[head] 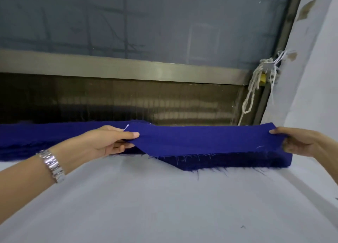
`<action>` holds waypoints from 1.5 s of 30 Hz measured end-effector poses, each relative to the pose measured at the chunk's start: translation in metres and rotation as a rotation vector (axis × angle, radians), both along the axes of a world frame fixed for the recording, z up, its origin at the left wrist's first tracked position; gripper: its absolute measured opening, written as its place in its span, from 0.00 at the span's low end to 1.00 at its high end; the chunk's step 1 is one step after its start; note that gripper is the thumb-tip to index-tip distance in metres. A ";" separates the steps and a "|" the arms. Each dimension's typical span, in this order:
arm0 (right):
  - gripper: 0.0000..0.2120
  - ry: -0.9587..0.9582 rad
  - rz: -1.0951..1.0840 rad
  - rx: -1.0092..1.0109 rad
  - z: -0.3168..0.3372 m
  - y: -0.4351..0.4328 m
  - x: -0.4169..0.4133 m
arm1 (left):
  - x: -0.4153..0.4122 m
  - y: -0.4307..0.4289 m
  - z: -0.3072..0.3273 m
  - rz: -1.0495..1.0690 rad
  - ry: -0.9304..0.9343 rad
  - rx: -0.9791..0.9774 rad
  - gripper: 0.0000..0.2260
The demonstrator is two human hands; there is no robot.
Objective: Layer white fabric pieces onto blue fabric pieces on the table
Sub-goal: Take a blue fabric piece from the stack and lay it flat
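A long blue fabric piece [206, 139] is stretched between both hands at the far edge of the table. My left hand [111, 140] pinches its left end with thumb on top. At the right end, my right hand [300, 142] pinches the cloth the same way. Beneath it lies a stack of blue fabric pieces [225, 161] with frayed edges, and more blue fabric [36, 138] runs off to the left. White fabric [164, 202] covers the table in front of the blue pieces.
A window with a metal frame [128, 69] stands right behind the table. Knotted white cord [254, 89] hangs at the window's right corner. A white wall [314, 69] rises on the right. A silver watch [53, 165] is on my left wrist.
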State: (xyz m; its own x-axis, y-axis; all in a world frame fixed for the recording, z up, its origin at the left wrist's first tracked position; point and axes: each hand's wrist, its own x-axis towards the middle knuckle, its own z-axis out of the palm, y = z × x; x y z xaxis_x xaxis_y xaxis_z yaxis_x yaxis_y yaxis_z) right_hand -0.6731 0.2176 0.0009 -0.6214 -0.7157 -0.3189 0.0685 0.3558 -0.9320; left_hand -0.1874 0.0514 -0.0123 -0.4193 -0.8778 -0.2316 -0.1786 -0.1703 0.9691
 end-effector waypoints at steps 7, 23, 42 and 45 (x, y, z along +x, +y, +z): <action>0.07 -0.066 -0.214 0.000 -0.018 -0.012 -0.040 | -0.069 -0.013 -0.007 -0.003 -0.019 0.000 0.12; 0.19 0.370 -0.317 0.197 -0.046 -0.020 -0.051 | -0.084 -0.019 -0.046 -0.029 -0.207 -0.052 0.12; 0.19 0.712 -0.250 0.185 -0.052 -0.013 -0.047 | -0.083 -0.011 -0.049 -0.013 -0.259 -0.154 0.18; 0.22 0.747 -0.247 0.220 -0.053 -0.011 -0.046 | -0.084 -0.012 -0.052 -0.007 -0.258 -0.169 0.16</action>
State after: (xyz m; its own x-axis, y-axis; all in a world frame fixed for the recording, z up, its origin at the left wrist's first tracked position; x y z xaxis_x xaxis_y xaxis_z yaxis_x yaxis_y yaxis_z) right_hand -0.7189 0.2063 -0.0519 -0.8573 -0.4996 0.1243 -0.4427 0.5921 -0.6734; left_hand -0.2712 0.0397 -0.0639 -0.3722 -0.9101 -0.1820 -0.4228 -0.0083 0.9062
